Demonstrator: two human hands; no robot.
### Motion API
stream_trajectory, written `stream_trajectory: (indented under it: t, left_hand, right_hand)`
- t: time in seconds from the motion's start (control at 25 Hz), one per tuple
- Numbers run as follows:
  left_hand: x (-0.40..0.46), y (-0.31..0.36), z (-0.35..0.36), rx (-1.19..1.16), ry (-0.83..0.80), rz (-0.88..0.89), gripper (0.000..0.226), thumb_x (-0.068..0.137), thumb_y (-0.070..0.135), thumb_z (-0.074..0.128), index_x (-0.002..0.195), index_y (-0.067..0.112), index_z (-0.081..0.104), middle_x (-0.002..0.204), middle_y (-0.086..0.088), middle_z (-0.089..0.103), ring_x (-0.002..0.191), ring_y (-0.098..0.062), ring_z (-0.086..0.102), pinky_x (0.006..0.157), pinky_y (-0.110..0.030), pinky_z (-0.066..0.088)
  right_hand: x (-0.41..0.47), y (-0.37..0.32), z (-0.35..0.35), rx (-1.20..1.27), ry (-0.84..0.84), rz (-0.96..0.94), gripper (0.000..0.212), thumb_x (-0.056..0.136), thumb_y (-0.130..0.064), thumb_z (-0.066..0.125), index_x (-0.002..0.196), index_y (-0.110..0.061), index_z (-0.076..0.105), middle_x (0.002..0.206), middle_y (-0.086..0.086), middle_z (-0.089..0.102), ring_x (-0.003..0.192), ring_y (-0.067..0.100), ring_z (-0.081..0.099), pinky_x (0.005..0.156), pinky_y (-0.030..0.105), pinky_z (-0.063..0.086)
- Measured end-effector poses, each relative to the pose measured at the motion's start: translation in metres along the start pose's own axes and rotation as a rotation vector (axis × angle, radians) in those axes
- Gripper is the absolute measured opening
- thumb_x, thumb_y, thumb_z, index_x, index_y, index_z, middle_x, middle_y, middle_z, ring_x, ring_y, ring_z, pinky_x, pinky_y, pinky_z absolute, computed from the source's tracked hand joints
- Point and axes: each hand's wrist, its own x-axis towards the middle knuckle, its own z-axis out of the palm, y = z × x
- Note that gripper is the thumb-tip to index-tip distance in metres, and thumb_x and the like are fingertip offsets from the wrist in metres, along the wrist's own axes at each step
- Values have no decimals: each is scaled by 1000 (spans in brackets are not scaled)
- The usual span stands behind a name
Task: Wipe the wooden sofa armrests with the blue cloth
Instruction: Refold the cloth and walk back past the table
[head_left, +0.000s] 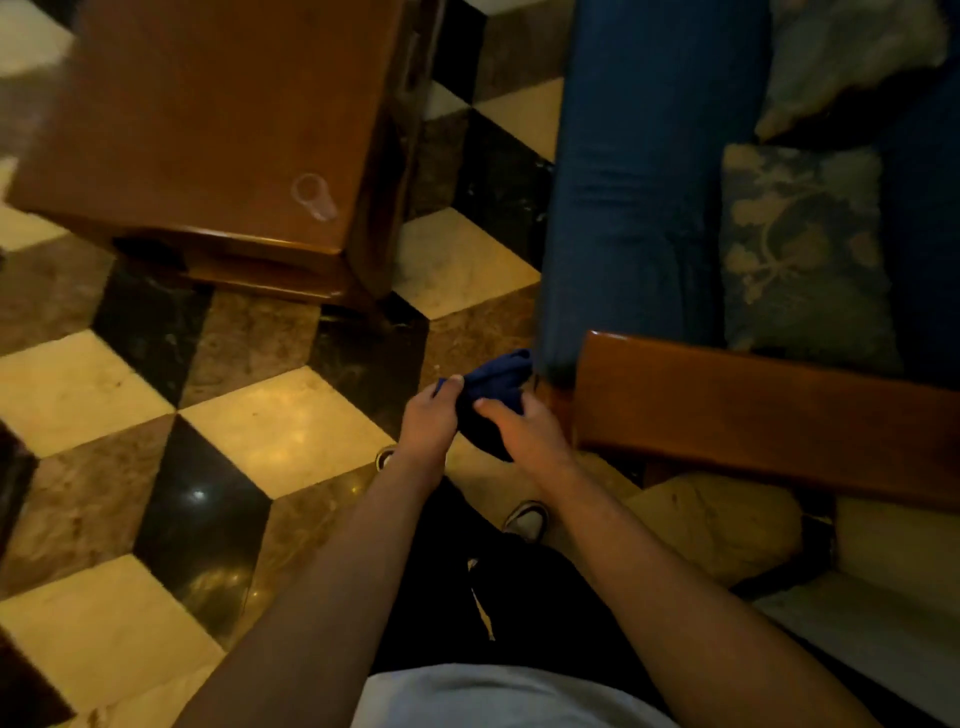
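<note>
A dark blue cloth (496, 389) is bunched between both hands, just left of the front end of the wooden sofa armrest (753, 415). My left hand (431, 421) pinches the cloth's left edge. My right hand (524, 426) grips it from the right, close to the armrest's end without touching the wood. The armrest is a broad, glossy brown plank running right across the view. Behind it lies the blue sofa seat cushion (628, 182).
A wooden coffee table (208, 119) with a clear glass (314, 197) on its corner stands at the upper left. A patterned pillow (805, 249) lies on the sofa. The floor (285, 431) is chequered tile. A beige cushion (722, 525) sits below the armrest.
</note>
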Motion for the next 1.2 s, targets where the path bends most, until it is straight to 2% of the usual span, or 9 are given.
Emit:
stream_trajectory:
  t: [0.08,0.16,0.32,0.44,0.56,0.72,0.92,1.04,1.2]
  left_hand:
    - [-11,28,-26,20,27,95,27,98,36,57,86,16,71,90,-8,70,79,-19,65,72,-35,48]
    - [-22,55,-67,132,40,285,31,102,38,51,84,18,67,86,-4,67,76,-16,61,70,-33,45]
    - [-39,108,-159,284,73,587,37,105,45,46,81,17,53,74,3,55,60,-4,50,56,-25,38]
    - [-42,140,-233,204,114,664,33,104,47,46,87,21,57,76,12,61,65,-1,55,59,-18,41]
    - [-41,163,-318,-3,235,685,26,104,40,49,84,26,59,71,22,62,66,3,57,61,-13,42]
    - [-37,174,-423,-92,486,622,35,103,43,48,88,14,59,74,8,61,64,-2,56,60,-25,44]
    - [-17,196,-555,-177,775,501,35,101,48,49,92,16,62,87,-6,65,81,-23,63,68,-38,47]
    - [17,210,-635,-427,586,457,42,88,54,66,107,16,66,106,-12,72,99,-29,70,81,-46,56]
    - [80,256,-742,-564,409,417,57,73,17,86,125,12,62,121,-14,73,112,-32,70,94,-50,58]
  right_hand:
    - [3,-30,10,56,-11,1,40,75,-61,64,93,-26,69,109,2,72,102,21,68,96,43,54]
    - [5,-68,32,36,-56,-46,35,89,-53,61,107,-23,69,116,5,70,106,22,66,95,42,54]
    - [4,-142,112,-29,-166,-195,37,99,-14,56,136,-13,57,127,10,64,111,22,62,90,31,50]
    - [3,-192,183,-47,-427,-231,37,89,8,48,120,-2,64,115,21,68,102,27,68,85,34,50]
    - [-5,-241,261,-153,-560,-351,18,76,-4,58,93,-8,63,84,6,64,80,19,61,71,32,47]
    - [-21,-295,360,-168,-689,-470,13,62,-14,68,72,-21,63,72,2,59,78,24,54,71,37,41]
    - [-26,-362,502,-296,-829,-608,8,75,-24,77,75,-28,70,74,-3,69,72,16,66,66,32,52]
    - [-6,-400,590,-358,-832,-710,6,95,-29,68,93,-34,70,93,-3,75,85,12,74,72,28,61]
    - [35,-465,708,-357,-839,-724,12,103,-35,58,97,-43,65,97,-8,74,91,12,72,74,28,61]
